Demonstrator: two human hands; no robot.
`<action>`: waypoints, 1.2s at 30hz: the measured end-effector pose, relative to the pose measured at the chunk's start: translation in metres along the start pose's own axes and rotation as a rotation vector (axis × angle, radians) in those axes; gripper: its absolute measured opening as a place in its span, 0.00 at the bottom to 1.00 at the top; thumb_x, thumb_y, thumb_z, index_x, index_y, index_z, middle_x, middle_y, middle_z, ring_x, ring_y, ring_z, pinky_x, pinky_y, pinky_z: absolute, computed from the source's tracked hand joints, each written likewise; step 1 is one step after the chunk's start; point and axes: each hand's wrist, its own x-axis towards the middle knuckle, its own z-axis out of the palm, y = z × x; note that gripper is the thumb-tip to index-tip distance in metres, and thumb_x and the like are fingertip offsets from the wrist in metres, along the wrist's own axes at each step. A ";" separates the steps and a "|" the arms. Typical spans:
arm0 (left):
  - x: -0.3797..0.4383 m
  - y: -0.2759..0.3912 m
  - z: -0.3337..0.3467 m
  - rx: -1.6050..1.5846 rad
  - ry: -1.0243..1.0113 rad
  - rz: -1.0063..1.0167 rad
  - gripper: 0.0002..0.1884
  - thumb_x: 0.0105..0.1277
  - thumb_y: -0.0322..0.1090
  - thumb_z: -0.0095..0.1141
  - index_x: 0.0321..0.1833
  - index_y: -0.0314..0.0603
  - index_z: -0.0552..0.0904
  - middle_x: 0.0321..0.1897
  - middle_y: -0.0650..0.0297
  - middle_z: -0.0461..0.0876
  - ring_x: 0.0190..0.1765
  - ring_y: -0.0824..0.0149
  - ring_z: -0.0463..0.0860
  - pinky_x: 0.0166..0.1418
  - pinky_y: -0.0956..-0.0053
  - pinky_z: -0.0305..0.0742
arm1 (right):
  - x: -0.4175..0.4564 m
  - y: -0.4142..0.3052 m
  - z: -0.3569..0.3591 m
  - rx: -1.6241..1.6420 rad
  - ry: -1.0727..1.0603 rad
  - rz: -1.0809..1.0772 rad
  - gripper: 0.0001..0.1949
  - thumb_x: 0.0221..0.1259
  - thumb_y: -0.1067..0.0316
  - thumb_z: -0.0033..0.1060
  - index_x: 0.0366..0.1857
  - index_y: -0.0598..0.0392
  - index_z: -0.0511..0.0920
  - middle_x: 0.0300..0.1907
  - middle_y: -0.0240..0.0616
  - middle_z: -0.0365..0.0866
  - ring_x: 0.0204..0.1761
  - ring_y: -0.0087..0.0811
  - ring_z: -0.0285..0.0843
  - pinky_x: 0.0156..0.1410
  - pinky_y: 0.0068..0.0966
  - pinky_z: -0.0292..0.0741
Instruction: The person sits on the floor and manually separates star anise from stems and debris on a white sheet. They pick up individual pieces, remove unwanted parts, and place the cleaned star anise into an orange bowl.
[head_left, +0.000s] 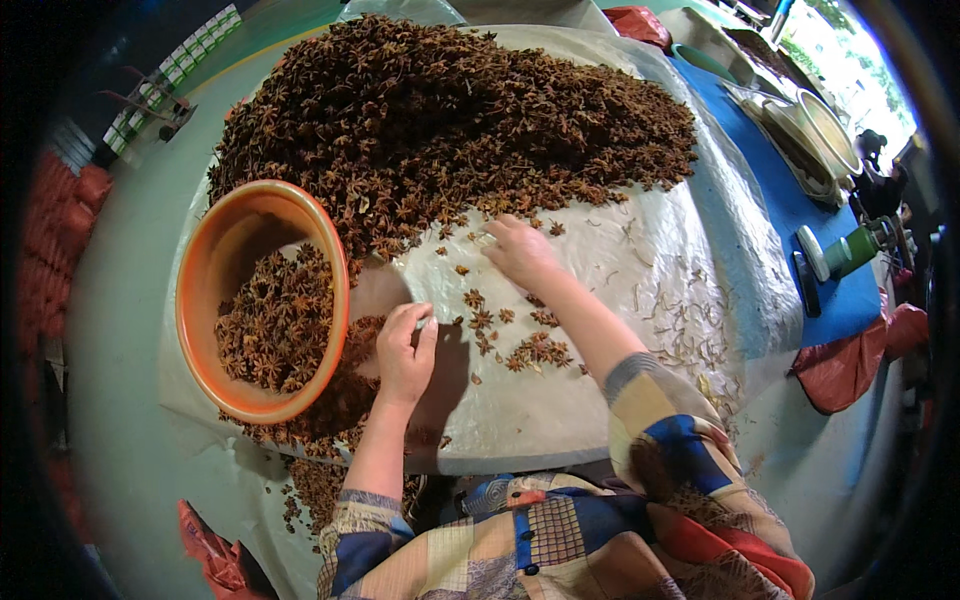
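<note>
A large heap of dried star anise (450, 127) covers the far side of a table spread with plastic sheeting (540, 427). My right hand (521, 251) reaches down at the heap's near edge, fingertips close to the sheet; whether they pinch a piece is hidden. My left hand (405, 352) hovers beside an orange plastic basin (189, 300), its fingers curled and the thumb near the forefinger. Any small thing inside that hand cannot be made out. Star anise (277, 322) partly fills the tilted basin. Between my forearms lies a small cluster of star anise (538, 351).
Thin stalks (686, 315) are scattered at right. Beyond them, a blue surface (780, 225) carries a green device (851, 251). A red plastic bag (844, 367) hangs by its near end. More star anise (319, 484) lies below the table's front edge. A hand truck (161, 109) stands far left.
</note>
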 end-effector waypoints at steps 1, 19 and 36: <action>0.000 0.004 0.003 -0.030 0.001 -0.024 0.09 0.67 0.26 0.59 0.48 0.33 0.82 0.45 0.53 0.84 0.50 0.53 0.83 0.55 0.64 0.78 | 0.014 -0.001 0.014 -0.065 -0.038 -0.010 0.11 0.65 0.61 0.62 0.46 0.54 0.83 0.47 0.45 0.81 0.50 0.48 0.81 0.55 0.41 0.79; -0.063 0.050 0.039 -0.272 -0.212 -0.277 0.09 0.75 0.39 0.55 0.46 0.41 0.80 0.33 0.63 0.76 0.40 0.66 0.76 0.48 0.69 0.73 | -0.183 0.009 -0.115 -0.595 0.071 0.420 0.06 0.65 0.66 0.65 0.41 0.53 0.83 0.46 0.38 0.87 0.40 0.41 0.84 0.41 0.34 0.77; -0.008 0.015 0.050 0.114 -0.019 0.176 0.09 0.71 0.35 0.58 0.48 0.39 0.82 0.45 0.57 0.81 0.51 0.57 0.80 0.56 0.59 0.76 | -0.296 -0.184 -0.332 -0.662 0.714 -0.268 0.11 0.66 0.61 0.62 0.33 0.57 0.77 0.29 0.42 0.79 0.31 0.39 0.81 0.41 0.41 0.79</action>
